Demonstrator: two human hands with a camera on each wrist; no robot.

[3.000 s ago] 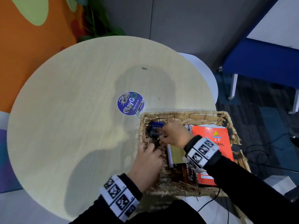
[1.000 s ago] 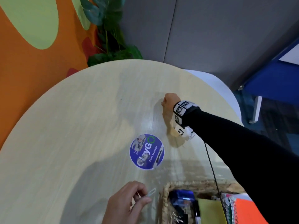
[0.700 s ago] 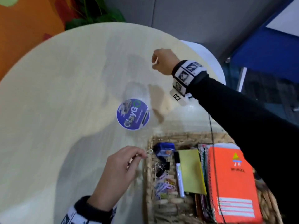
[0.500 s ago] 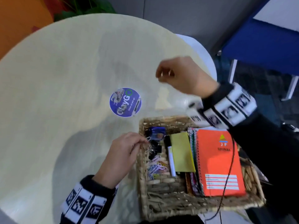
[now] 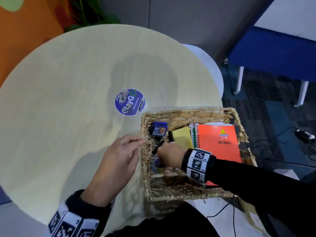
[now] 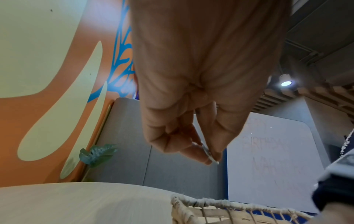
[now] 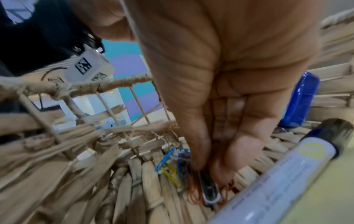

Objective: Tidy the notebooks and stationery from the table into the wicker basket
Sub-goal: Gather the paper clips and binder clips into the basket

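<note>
Head view: round bench (image 5: 68,100) with a purple sticker (image 5: 130,102). Basket (image 5: 188,112) at its near right edge holds an orange notebook (image 5: 220,142), yellow pad (image 5: 183,136), blue box (image 5: 159,129). Left hand (image 5: 118,161) pinches a paper clip (image 5: 145,137) at the basket's left rim. Right hand (image 5: 169,156) reaches inside.

Left wrist view: thumb and forefinger pinch the clip (image 6: 209,154) above the rim (image 6: 210,203).

Right wrist view: right hand (image 7: 220,91), fingertips pressed together, pinches a clip among coloured clips (image 7: 176,165) on the basket floor; marker (image 7: 287,174) beside.

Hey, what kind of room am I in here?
Probably an office lounge or meeting nook: a whiteboard with faded writing, a blue bench, and a round table by an orange mural wall.
</note>
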